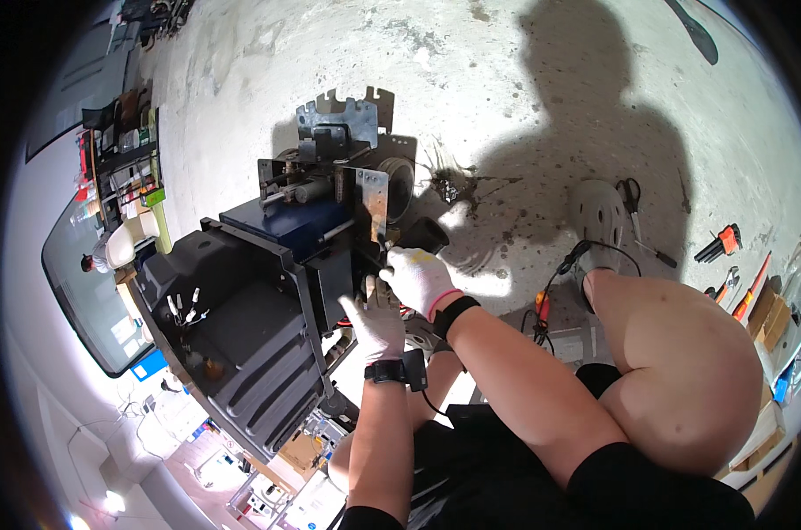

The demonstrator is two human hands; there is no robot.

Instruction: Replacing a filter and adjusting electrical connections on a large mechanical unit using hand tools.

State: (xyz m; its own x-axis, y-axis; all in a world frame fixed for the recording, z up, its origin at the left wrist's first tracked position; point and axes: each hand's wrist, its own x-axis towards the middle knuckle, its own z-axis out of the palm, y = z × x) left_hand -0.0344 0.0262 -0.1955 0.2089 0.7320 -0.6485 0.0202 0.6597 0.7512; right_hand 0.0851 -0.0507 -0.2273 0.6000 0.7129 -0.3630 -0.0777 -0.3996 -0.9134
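Observation:
In front of me stands a wheeled machine with a black ridged plastic tub [250, 327], a dark blue box [299, 221] and metal brackets [374, 203]. Both my hands wear white gloves and are at its near right side. My left hand [379, 331] has its thumb and forefinger apart, beside a dark upright panel [332, 283]; I see nothing held in it. Curled fingers of my right hand [421, 281] meet the frame just below the bracket; what they grip is hidden. Close above that hand is a black cylindrical part [425, 235].
Small metal pieces [449, 187] lie on the concrete floor beside a wheel [400, 187]. Scissors [630, 193], a screwdriver [656, 254], a hex key set [720, 243] and a red-yellow tool [752, 287] are at right. A cable [555, 283] runs by my shoe [597, 221].

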